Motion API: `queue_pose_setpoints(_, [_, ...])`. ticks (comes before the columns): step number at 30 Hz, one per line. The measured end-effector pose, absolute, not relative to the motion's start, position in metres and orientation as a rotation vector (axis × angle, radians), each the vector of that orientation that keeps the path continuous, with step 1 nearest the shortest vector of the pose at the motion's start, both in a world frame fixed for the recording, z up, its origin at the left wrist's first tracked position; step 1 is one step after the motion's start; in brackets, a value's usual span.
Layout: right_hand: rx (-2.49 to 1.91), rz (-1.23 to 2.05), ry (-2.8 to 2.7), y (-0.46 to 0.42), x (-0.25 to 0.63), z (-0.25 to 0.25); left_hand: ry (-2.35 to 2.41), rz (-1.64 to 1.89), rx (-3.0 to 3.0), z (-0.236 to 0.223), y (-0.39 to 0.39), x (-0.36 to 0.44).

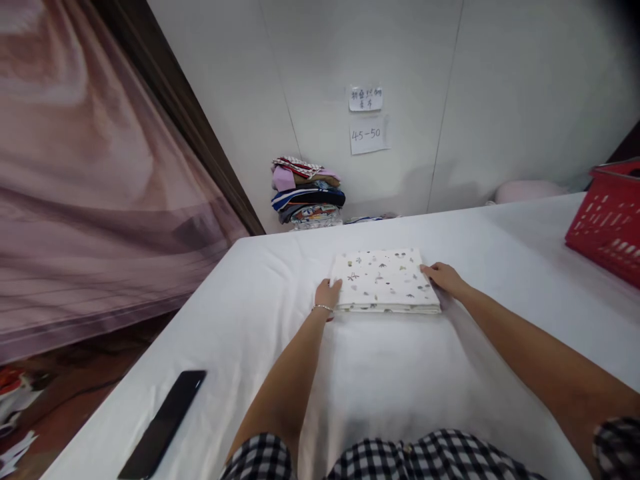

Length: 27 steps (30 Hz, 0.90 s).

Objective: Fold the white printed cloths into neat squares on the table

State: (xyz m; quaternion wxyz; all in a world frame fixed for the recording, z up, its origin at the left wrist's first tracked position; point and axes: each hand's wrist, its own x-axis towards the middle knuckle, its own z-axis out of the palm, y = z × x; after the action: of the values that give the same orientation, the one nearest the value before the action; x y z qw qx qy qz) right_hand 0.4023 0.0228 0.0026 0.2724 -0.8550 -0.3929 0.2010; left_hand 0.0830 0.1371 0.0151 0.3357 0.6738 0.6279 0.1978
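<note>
A white cloth (383, 279) with small printed motifs lies folded into a flat rectangle on the white-covered table (390, 373). My left hand (328, 293), with a bracelet at the wrist, grips its left edge, thumb on top. At the opposite edge, my right hand (443, 277) pinches the cloth near its far right side. The fingers of both hands are partly hidden beneath the fabric. Layered folds show along the cloth's near edge.
A black phone (165, 423) lies at the table's left edge. A red plastic basket (607, 223) stands at the right. Beyond the far edge is a stack of folded fabrics (307, 193). Paper signs (367, 135) hang on the wall, and a pink curtain (100, 187) hangs at left.
</note>
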Motion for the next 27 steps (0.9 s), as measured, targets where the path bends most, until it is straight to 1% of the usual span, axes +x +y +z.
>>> queue_pose_setpoints(10, [-2.284, 0.44, -1.115, 0.026, 0.4, -0.007, 1.609, 0.538, 1.745, 0.015, 0.137, 0.082])
queue_pose_setpoints(18, [-2.312, 0.498, -1.133, 0.025, 0.401, 0.0, 1.595, 0.545, 1.737, 0.012, 0.136, 0.081])
queue_pose_setpoints(27, [-2.422, 0.51, -1.104, 0.056, 0.409, 0.005, 1.602, 0.544, 1.735, 0.015, 0.136, 0.081])
